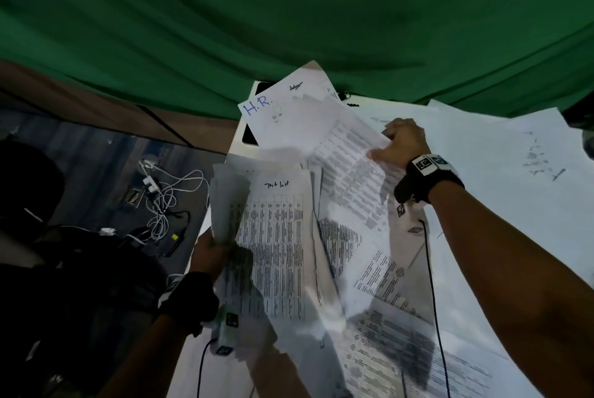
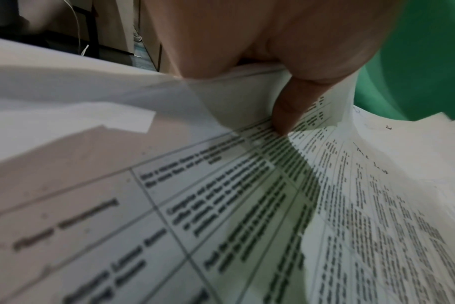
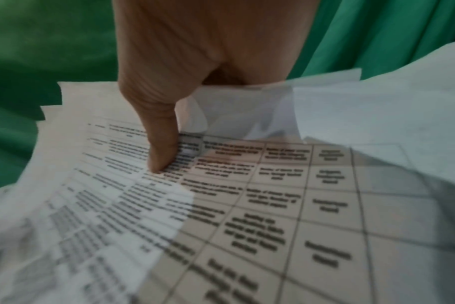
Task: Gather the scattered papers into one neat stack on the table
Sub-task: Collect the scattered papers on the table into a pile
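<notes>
Printed papers [image 1: 283, 237] with tables lie fanned and overlapping across the white table [image 1: 238, 140]. My left hand [image 1: 212, 246] grips the left edge of the bundle, its thumb [image 2: 286, 111] on top of a printed sheet [image 2: 221, 205]. My right hand [image 1: 398, 147] pinches the far edge of several sheets [image 1: 350, 160], thumb [image 3: 161, 148] pressed on the printed top page [image 3: 247, 195]. A sheet marked "H.R." [image 1: 273, 115] sticks out at the far left, lifted. More loose sheets [image 1: 514, 153] lie to the right.
A green cloth [image 1: 289, 12] hangs behind the table. Tangled white cables and chargers [image 1: 160, 198] lie on the dark floor to the left. A black cable [image 1: 432, 285] runs from my right wrist over the papers. The table's left edge is beside my left hand.
</notes>
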The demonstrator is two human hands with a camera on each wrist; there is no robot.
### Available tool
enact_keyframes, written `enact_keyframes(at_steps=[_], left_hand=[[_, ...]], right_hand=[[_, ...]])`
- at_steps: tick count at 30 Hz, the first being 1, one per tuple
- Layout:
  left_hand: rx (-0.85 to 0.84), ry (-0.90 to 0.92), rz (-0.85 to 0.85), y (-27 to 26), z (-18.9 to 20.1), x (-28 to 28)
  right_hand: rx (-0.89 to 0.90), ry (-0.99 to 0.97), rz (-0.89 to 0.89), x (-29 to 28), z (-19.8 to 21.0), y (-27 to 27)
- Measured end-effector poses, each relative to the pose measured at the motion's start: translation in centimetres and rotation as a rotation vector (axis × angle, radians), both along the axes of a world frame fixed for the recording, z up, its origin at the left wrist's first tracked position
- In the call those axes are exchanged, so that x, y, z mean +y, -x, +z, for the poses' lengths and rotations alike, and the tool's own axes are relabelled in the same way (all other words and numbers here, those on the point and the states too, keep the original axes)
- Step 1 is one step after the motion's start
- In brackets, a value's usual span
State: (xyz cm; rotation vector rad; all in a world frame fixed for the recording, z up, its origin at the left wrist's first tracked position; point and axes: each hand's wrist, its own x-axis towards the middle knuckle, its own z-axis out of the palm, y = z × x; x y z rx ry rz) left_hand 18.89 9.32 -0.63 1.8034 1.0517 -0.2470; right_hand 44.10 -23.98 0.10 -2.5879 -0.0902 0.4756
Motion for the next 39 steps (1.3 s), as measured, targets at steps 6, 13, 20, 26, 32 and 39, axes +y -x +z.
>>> enact_keyframes(at_steps=[6,13,20,26,32,39], left_hand=[[-0.006,-0.003,0.017,0.5,1.5,-0.5],[-0.045,0.034,-0.039,3.1,2.7,-0.6],[-0.091,-0.001,-0.082,6.2,3.3,-0.7],[-0.14,-0.126,-0.052,9.4,4.5,-1.6],[-0.114,-0.157,-0.095,11.6,4.7,-2.4],[-0.216,-0.122,-0.147,12.4,6.1,-2.9]], right_hand=[[0.104,-0.094,-0.037,-3.6,3.6,4.1],[0.026,-0.435,-0.476,-14.4,8.9,15.8],[-0.383,-0.753,-1.057,-22.4,11.1,31.5],[-0.285,-0.778,-0.867,-22.6,15.0,37.4],[0.059,-0.136,-0.313,-16.7,9.7,38.3],[0.267,0.324,0.238,-10.6,4.6,38.6]])
